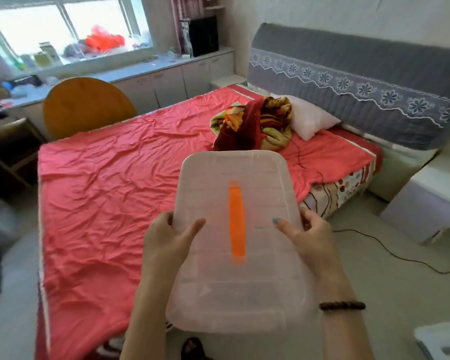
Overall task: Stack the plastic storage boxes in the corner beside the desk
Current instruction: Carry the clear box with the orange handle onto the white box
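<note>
While both hands clasp it by its long sides, the translucent white plastic storage box (235, 237) with the orange strap handle (236, 222) on its lid is held in the air, its lid towards the camera, in front of the near right corner of the bed. The left hand (166, 240) wraps the box's left edge, thumb laid flat across the lid and fingers curled out of sight behind. The right hand (309, 237) mirrors it on the right edge, thumb on the lid; a dark beaded bracelet (342, 305) sits on that wrist. The box rests on nothing: the bed with the wrinkled coral-red sheet (109, 203) lies behind and below it, and pale floor shows under its lower edge.

I judge this to be the carrying step, with the box lifted and not yet set down. No stack of boxes and no clear corner beside a desk can be made out; a cluttered worktop (0, 102) shows at the far left, past the round orange-brown chair back (89, 105), so the goal may lie that way, though I cannot tell. The next move calls for turning towards that corner, keeping the box level, and watching the black cable (390, 250) that trails across the floor at the right.
</note>
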`<action>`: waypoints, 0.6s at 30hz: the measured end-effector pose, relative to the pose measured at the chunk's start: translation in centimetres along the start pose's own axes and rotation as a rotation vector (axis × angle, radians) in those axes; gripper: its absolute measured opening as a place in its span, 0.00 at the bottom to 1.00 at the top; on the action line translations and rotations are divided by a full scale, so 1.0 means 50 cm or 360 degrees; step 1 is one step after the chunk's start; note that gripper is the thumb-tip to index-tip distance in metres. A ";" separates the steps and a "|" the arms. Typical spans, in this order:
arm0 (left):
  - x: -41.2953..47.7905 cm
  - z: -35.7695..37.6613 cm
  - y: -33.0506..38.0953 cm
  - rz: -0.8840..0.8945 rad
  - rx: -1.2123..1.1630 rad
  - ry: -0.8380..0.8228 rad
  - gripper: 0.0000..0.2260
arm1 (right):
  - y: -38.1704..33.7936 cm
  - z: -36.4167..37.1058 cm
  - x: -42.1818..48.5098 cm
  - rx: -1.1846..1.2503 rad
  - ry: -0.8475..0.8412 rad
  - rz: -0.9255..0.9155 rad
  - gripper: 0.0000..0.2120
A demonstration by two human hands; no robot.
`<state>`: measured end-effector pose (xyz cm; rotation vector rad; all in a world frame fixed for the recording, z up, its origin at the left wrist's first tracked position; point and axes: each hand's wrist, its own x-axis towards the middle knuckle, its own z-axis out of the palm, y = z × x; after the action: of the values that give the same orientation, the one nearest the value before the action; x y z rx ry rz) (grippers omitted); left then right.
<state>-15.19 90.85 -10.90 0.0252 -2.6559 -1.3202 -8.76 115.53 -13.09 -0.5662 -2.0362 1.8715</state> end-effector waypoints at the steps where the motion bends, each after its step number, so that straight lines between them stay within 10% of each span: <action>1: -0.012 -0.016 -0.010 -0.0033 0.0008 0.0035 0.15 | -0.001 0.013 -0.004 0.0006 -0.0050 -0.0003 0.15; 18: -0.141 -0.234 -0.138 -0.0467 0.0074 0.0516 0.22 | -0.015 0.248 -0.070 0.0027 -0.0656 -0.0157 0.14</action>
<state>-6.74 78.10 -10.50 0.6028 -2.4667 -1.2076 -11.78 102.96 -13.39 -0.0720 -2.2415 2.0753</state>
